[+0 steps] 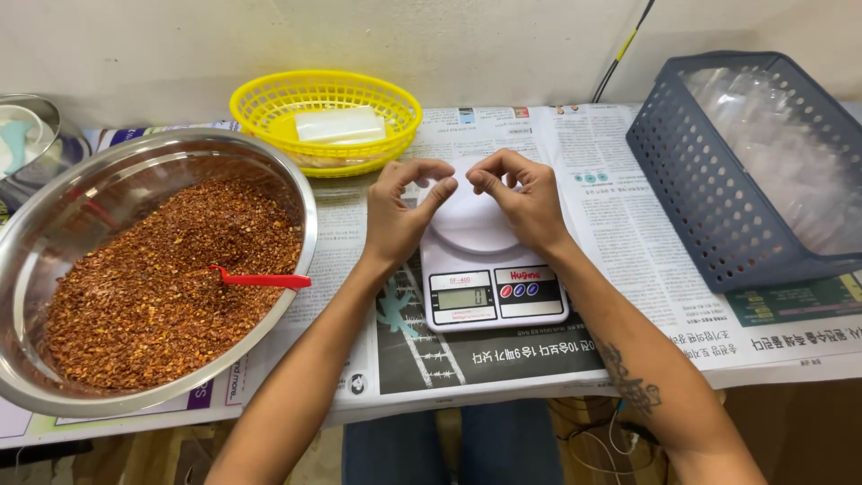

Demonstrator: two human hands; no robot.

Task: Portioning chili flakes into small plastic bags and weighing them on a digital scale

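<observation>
My left hand and my right hand meet above the round white platform of a small digital kitchen scale. The thumb and fingers of each hand pinch what looks like a thin clear plastic bag, which is hard to make out against the white platform. The scale stands on newspaper in front of me, with its display and three round buttons facing me.
At the left, a large steel bowl holds red-brown flakes and a red scoop. Behind the scale, a yellow mesh basket holds a pale block. A grey slotted basket of clear plastic bags is at the right. A smaller steel bowl sits far left.
</observation>
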